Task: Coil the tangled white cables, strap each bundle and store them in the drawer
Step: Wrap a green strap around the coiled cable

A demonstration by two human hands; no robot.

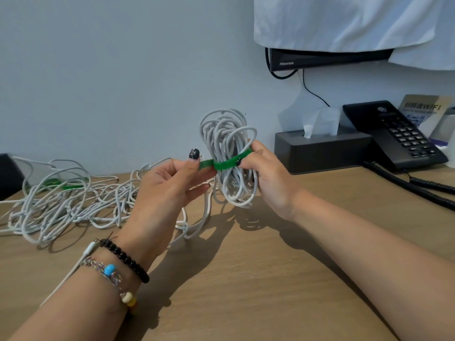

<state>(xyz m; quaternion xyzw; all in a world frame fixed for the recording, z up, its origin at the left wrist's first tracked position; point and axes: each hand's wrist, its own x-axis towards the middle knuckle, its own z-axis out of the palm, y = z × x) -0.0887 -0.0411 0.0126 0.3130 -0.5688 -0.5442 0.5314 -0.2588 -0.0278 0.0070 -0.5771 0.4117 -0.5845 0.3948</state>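
A: status? where's the bundle?

B: coiled bundle of white round cable [227,156] at frame centre, held up above the light-brown wooden desk [246,279], long axis roughly vertical; green fabric hook-and-loop strap [225,164] wraps its waist crosswise.

A: hands?

B: right hand [268,173] grips the bundle at the waist from the right, thumb pressing the strap against the cable; left hand [170,183] sits left of the bundle, thumb and forefinger pinching the strap's free tail, other fingers loosely curled.

A: key geometry for the next move?

B: tail points left, at right angles to the bundle axis; left hand is the one on it, so my guess is the tail gets pulled taut leftward, then laid round over the wrapped part; right hand only has to hold the waist steady.

A: rest of the task?

B: loose tangle of white cables [64,203] lies on the desk at left-centre, with more green strap material [66,185] on it; not coiled yet; no drawer in view.

A: risk?

B: loops splay top and bottom; slack strap could let them slip.
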